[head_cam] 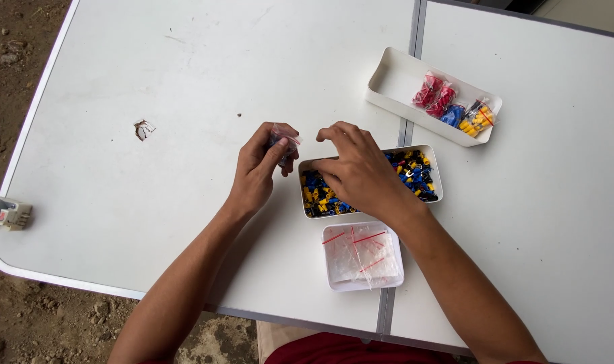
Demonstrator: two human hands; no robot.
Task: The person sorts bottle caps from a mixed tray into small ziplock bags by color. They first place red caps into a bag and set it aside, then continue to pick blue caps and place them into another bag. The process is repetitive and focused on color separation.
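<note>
Bagging step: left hand (260,168) pinches a small zip bag (283,143); right hand (357,172) digs, fingers curled, in the tray of coloured crimp terminals (428,176), its hold hidden. Next likely needs the bag's mouth held open.

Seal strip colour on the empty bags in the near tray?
Red, on clear bags; head view.

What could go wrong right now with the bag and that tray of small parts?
1. The left hand pinches a small clear bag over bare table, not over the parts tray; dropped pieces could scatter.
2. The right hand reaches across that tray; a nudge might spill the mixed coloured parts.
3. The tray of empty bags sits near the table edge, under the right forearm.
</note>
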